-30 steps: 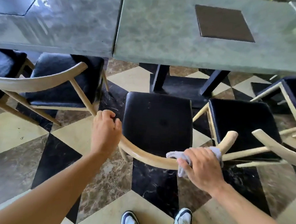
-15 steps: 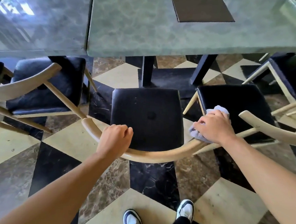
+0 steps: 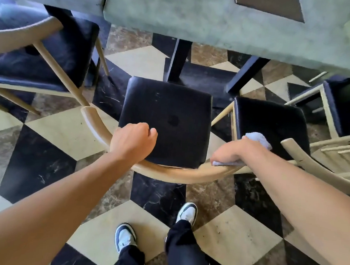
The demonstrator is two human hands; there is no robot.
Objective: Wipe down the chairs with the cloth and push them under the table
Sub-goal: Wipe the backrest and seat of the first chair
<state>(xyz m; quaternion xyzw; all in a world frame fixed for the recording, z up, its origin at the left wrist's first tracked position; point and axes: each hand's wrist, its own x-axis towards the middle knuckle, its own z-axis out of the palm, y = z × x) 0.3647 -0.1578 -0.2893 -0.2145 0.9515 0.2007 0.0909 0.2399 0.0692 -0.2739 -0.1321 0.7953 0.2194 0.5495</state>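
- Checkered marble flooring (image 3: pixel 62 132) in cream, black and brown spreads beneath a green stone table (image 3: pixel 198 18) ringed by wooden chairs.
- At centre, the middle chair (image 3: pixel 166 121), with its black padded seat, stands pulled out from the table, only the seat's front edge near the tabletop's rim.
- A person's left hand (image 3: pixel 133 141) curls around the chair's curved backrest rail (image 3: pixel 171 172), gripping the left part of the bend.
- On the rail's right end, the right hand (image 3: pixel 233 152) presses a pale grey cloth (image 3: pixel 257 138) against the wood, fingers wrapped over both cloth and rail.
- Judging by the grip, wiping of this backrest is under way; whether the seat has been cleaned cannot be told.
- Pushing the chair under the table is not yet done.
- To the right, a second chair (image 3: pixel 272 122) also sits out from the table, its armrest close beside the cloth; a third chair (image 3: pixel 40 56) at left is partly tucked under the neighbouring tabletop.
- Both appear to await attention, though their state cannot be judged.
- Below, the person's sneakers (image 3: pixel 187 213) stand on the tiles.
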